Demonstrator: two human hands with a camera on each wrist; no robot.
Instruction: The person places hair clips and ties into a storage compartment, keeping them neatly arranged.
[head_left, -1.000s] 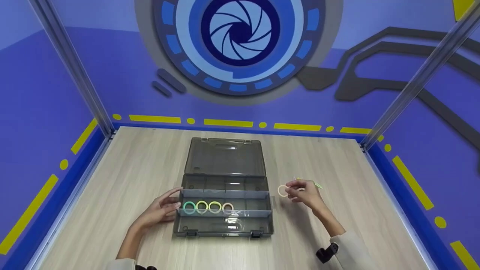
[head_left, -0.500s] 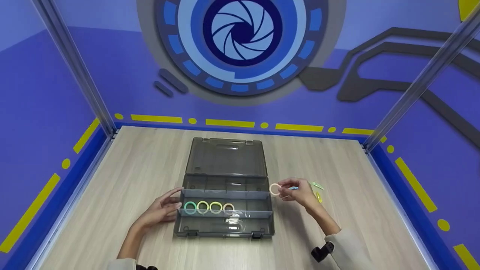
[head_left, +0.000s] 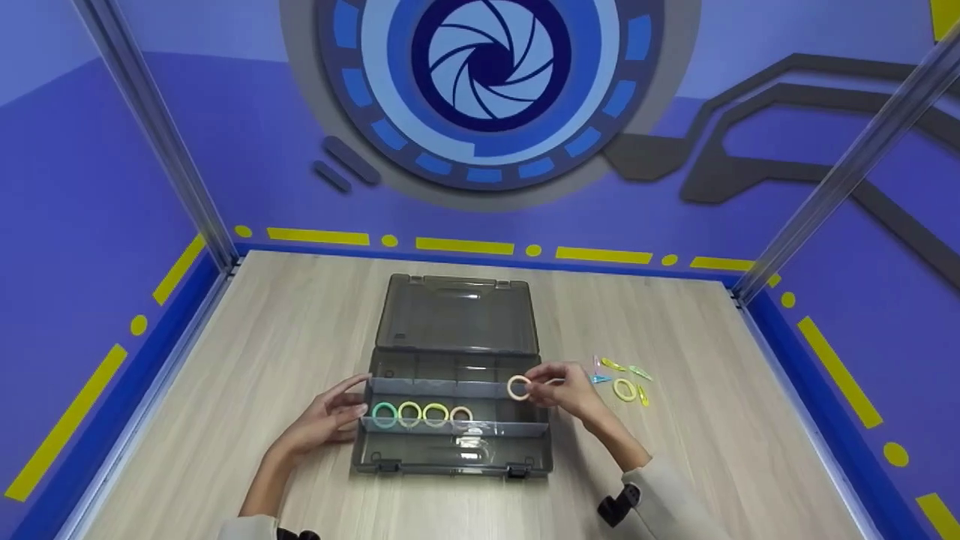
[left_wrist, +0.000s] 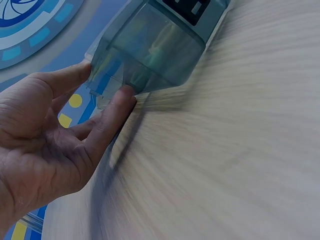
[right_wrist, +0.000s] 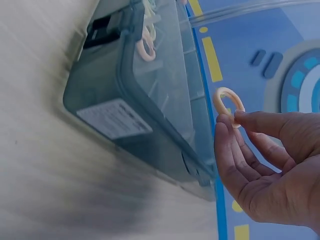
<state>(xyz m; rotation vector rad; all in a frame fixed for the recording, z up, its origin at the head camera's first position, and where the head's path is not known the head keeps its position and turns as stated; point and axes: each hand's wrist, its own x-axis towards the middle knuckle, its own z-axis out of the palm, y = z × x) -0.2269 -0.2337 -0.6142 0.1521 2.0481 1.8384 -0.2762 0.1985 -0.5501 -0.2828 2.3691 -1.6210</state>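
Note:
My right hand (head_left: 566, 391) pinches a pale peach hair tie (right_wrist: 219, 103) between thumb and fingertips, above the right end of the middle compartment of a smoky clear plastic box (head_left: 457, 315). In that compartment a teal hair tie (head_left: 374, 417), two yellow hair ties (head_left: 425, 415) and a peach hair tie (head_left: 461, 408) stand in a row. My left hand (head_left: 319, 424) touches the box's left end with extended fingers and thumb; the left wrist view shows these fingertips against the plastic wall (left_wrist: 150, 45).
Right of the box lie a pale yellow hair tie (head_left: 615, 390) and several small hair clips, among them a green clip (head_left: 640, 372) and a blue clip (head_left: 601, 379). The box lid lies folded back. Blue printed walls (head_left: 225, 150) enclose the wooden table (head_left: 300, 300).
My right hand has carried the peach hair tie leftward from the table on the right to over the box, uncovering the clips and another hair tie. My left hand stays against the box.

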